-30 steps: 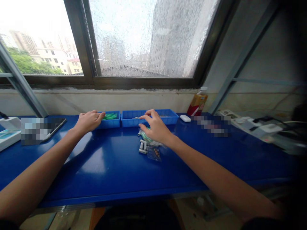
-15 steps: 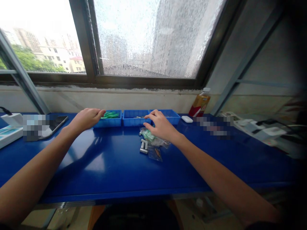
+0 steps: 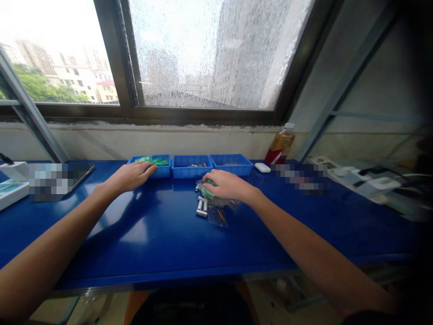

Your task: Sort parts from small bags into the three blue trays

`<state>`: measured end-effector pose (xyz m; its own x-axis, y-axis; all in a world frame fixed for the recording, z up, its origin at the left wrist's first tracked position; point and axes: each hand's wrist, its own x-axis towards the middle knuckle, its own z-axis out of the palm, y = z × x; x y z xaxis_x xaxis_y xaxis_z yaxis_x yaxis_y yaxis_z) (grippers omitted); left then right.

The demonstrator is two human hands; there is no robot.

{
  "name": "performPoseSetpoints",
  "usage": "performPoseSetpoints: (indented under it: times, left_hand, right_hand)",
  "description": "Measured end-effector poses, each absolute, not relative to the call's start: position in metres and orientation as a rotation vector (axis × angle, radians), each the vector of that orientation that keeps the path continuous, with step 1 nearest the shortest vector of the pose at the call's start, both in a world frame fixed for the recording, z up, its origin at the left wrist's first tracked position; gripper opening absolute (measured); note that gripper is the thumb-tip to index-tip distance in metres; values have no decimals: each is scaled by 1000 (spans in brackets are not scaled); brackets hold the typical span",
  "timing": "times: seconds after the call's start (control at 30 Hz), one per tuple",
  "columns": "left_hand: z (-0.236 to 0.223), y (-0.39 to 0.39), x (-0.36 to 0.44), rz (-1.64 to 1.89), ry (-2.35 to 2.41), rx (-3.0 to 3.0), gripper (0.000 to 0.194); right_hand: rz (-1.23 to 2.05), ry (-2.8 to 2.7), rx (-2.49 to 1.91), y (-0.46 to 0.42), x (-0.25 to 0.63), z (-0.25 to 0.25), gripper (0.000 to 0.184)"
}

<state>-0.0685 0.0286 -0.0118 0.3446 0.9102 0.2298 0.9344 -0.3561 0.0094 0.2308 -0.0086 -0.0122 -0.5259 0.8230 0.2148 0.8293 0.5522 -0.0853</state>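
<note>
My right hand [image 3: 230, 185] is down on a small pile of clear plastic bags [image 3: 225, 202], its thumb and fingers closed around part of a green plastic bag [image 3: 206, 192]. The palm hides much of the pile. Just in front of the pile lie small silvery metal pieces [image 3: 202, 206] and a clear bag with copper-coloured pins [image 3: 219, 216]. My left hand [image 3: 133, 175] is open and holds nothing, fingers stretched out at the front rim of the left blue bin [image 3: 164, 172], which has green plastic packets [image 3: 152, 160] in it.
A middle blue bin [image 3: 189, 172] with small metal parts and a right blue bin [image 3: 241, 170] stand in the same row. Farther right are a white case [image 3: 262, 168] and a drink bottle [image 3: 280, 144]. A phone-like device [image 3: 79, 174] lies at left by a white power strip [image 3: 13, 192].
My right hand has come down from above the pile onto the green plastic bag. My left hand has shifted right and slightly lower, towards the front of the left bin.
</note>
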Motion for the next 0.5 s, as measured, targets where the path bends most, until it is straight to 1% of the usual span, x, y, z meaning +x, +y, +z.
performPoseSetpoints:
  times: [0.07, 0.1, 0.2, 0.27, 0.4, 0.5]
  left_hand:
    - [-10, 23, -62, -303, -1666, -2424, 52]
    - [-9, 20, -58, -326, -1630, -2404, 50]
    - [-9, 8, -42, -499, -1449, -2443, 43]
    - [-11, -1, -28, -613, -1314, -2547, 38]
    - [-19, -21, -5, -638, -1129, -2750, 35]
    - [-25, -28, 3, -583, -1066, -2837, 34]
  right_hand:
    - [-1, -2600, -1392, -9, 233, -12, 30]
    - [14, -2605, -1395, -9, 234, -12, 35]
    - [52, -2582, -1438, -7, 236, -13, 48]
    - [50, -2548, -1461, -5, 236, -14, 52]
    - [-43, -2503, -1454, -5, 234, -15, 46]
    - [-14, -2621, -1456, -10, 233, -13, 45]
